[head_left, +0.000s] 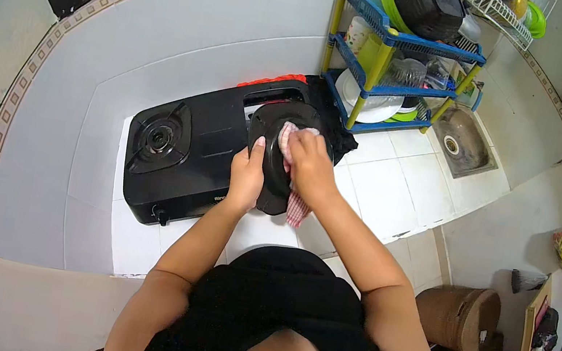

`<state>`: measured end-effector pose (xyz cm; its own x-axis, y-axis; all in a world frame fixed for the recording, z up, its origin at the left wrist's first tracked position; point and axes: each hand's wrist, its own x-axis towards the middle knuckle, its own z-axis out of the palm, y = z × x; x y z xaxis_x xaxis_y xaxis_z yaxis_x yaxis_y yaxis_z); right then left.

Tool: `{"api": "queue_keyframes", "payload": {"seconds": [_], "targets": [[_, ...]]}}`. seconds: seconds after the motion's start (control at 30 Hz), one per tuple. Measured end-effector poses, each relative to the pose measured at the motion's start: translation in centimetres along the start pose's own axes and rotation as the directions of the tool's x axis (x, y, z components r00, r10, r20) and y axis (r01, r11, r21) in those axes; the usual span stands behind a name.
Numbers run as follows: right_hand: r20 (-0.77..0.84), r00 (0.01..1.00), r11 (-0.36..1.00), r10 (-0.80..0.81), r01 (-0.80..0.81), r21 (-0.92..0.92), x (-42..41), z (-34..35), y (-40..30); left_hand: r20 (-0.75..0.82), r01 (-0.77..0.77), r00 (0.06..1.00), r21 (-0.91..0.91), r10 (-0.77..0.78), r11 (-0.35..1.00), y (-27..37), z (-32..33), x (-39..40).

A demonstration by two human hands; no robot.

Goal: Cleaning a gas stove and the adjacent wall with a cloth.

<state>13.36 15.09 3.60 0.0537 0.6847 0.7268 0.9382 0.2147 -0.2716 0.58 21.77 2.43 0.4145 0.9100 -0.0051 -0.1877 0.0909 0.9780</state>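
Observation:
My left hand (pixel 246 178) grips the left edge of a dark, round-cornered burner drip pan (pixel 277 200), thumb on top. The pan is tilted over the right half of a black two-burner gas stove (pixel 212 137), with a round recess in its middle. Bunched in my right hand (pixel 309 166) is a red-and-white checked cloth (pixel 298 210), pressed against the pan's recess; one end hangs past the near rim. On the stove's left side sits the other burner (pixel 158 139) with its pan support. The stove's right burner area is mostly hidden behind the held pan.
A blue-and-yellow plastic dish rack (pixel 365 76) with plates, cups and a black pan stands behind right. Beyond it is a steel sink (pixel 465 144). Dark cloth or plastic (pixel 344 141) lies by the stove's right end. A woven basket (pixel 457 316) stands lower right.

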Motion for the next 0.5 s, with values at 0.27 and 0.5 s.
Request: {"api": "queue_keyframes", "payload": {"seconds": [0.27, 0.5], "targets": [[0.255, 0.859, 0.870, 0.444, -0.481, 0.107, -1.6, 0.0, 7.1, -0.070, 0.006, 0.997, -0.208, -0.021, 0.978, 6.9, -5.1, -0.7], [0.348, 0.913, 0.921, 0.212, -0.306, 0.242, 0.5, 2.0, 0.8, -0.342, -0.156, 0.939, -0.352, 0.029, 0.923, 9.7, -15.5, -2.0]]}}
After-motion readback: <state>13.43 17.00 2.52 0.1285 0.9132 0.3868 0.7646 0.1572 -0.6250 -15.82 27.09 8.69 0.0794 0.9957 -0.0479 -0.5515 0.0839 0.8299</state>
